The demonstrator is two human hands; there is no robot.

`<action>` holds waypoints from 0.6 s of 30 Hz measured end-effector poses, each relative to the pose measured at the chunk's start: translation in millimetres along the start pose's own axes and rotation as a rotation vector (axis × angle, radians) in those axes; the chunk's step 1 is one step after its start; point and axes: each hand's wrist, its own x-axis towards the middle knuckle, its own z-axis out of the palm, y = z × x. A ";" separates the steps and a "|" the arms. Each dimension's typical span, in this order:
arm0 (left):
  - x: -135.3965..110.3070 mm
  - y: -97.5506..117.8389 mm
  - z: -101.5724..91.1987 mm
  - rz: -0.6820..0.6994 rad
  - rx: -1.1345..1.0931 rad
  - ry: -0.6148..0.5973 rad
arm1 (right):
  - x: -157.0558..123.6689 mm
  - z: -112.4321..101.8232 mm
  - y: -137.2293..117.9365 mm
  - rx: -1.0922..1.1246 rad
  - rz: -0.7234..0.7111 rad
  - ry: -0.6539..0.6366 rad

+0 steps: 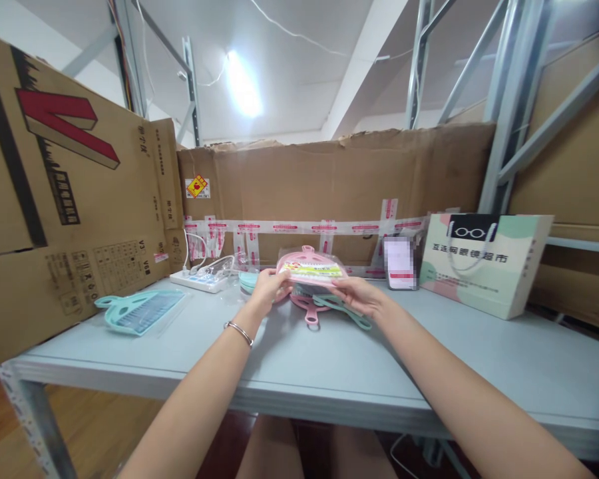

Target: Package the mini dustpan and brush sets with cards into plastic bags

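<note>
Both hands grip a pink dustpan (pixel 304 258) in a clear wrapper, with a printed label across its near side. My left hand (pixel 271 291) is closed on its left corner, and my right hand (pixel 358 296) pinches its right corner. The dustpan is raised a little above the table. Beneath it lie another pink dustpan (pixel 311 314), its handle toward me, and a teal handle (pixel 352 311). Part of a teal piece (pixel 248 282) shows behind my left hand. Further left, a teal dustpan with a brush (pixel 138 311) lies in clear plastic.
On the table (pixel 324 372) are a white power strip (pixel 202 279) with cables, a phone (pixel 400 264) propped upright and a printed paper bag (pixel 479 266). A large carton (pixel 80 186) stands at the left; taped cardboard (pixel 329 179) lines the back. Metal posts rise behind.
</note>
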 end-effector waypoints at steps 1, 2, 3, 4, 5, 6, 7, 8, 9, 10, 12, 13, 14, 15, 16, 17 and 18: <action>-0.2 -0.1 0.8 -0.005 -0.018 0.000 | 2.7 -0.6 2.4 -0.004 -0.004 0.041; -0.2 -0.6 1.7 -0.014 -0.030 0.010 | 5.3 -0.9 5.1 -0.009 -0.007 0.077; 0.1 -1.3 2.6 -0.023 -0.036 0.021 | 7.7 -1.0 7.7 -0.018 -0.010 0.108; 0.6 -2.1 3.2 -0.031 -0.034 0.028 | 9.5 -0.7 10.1 -0.028 -0.010 0.138; 1.1 -3.0 3.7 -0.035 -0.020 0.032 | 10.9 -0.2 12.0 -0.037 -0.010 0.168; 1.4 -3.8 3.9 -0.034 0.004 0.029 | 11.8 0.4 13.3 -0.042 -0.010 0.198; 1.4 -4.2 4.1 -0.031 0.036 0.016 | 12.4 1.1 14.0 -0.042 -0.011 0.227; 0.9 -4.1 4.1 -0.024 0.075 -0.001 | 12.6 1.7 14.0 -0.039 -0.013 0.256; -0.1 -3.3 4.1 -0.012 0.116 -0.019 | 12.5 2.2 13.4 -0.033 -0.015 0.286; -1.5 -1.9 4.1 0.004 0.148 -0.030 | 12.2 2.6 12.3 -0.023 -0.021 0.315; -5.5 3.1 3.5 0.040 0.176 -0.048 | 11.0 2.8 9.1 0.000 -0.040 0.365; -7.6 6.3 2.6 0.060 0.176 -0.060 | 10.2 2.8 7.3 0.011 -0.050 0.378; -9.5 9.5 1.4 0.082 0.177 -0.081 | 9.3 2.8 5.4 0.020 -0.059 0.377; -11.2 12.6 -0.3 0.111 0.186 -0.111 | 8.3 2.8 3.7 0.025 -0.068 0.364; -12.4 15.3 -2.4 0.152 0.208 -0.152 | 7.3 2.8 2.2 0.025 -0.077 0.343; -13.1 17.3 -4.6 0.203 0.241 -0.199 | 6.4 2.9 1.1 0.022 -0.085 0.318; -13.4 18.7 -6.8 0.262 0.273 -0.245 | 5.6 3.2 0.2 0.017 -0.098 0.294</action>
